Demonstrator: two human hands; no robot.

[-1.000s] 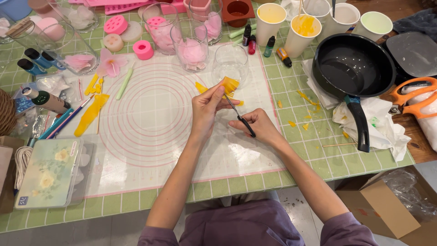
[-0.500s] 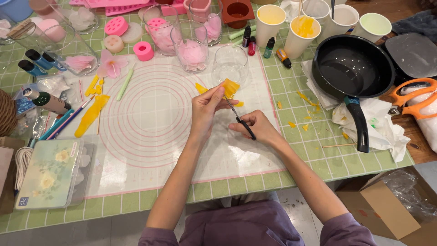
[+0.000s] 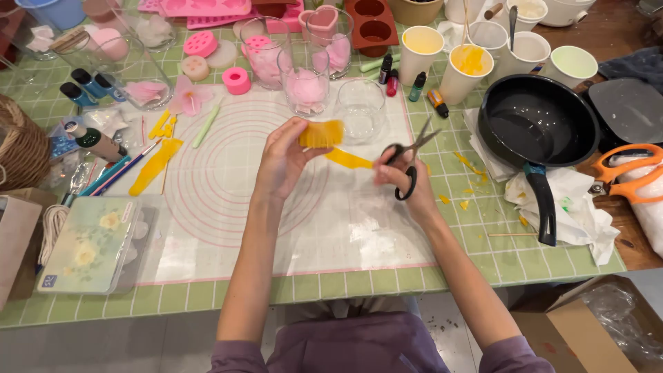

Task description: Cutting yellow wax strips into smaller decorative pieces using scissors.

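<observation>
over the white mat (image 3: 228,207), left hand (image 3: 283,159) pinches a yellow fringed piece (image 3: 323,135); right hand (image 3: 404,183) grips black scissors (image 3: 409,155), blades parted.

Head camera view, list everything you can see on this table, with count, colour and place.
yellow sheet piece: one, yellow, pinched in the left hand above the mat
small scissors: one, black, in the right hand
silicone mat: one, clear with pink rings, table centre
frying pan: one, black, right
large scissors: one, orange, far right
paper cups: several, pale, top right
glass jars: several, clear, some holding pink pieces, top centre
flat tin: one, pale green with flowers, lower left
left hand: grip shut on the yellow sheet piece
right hand: grip shut on the small scissors
</observation>
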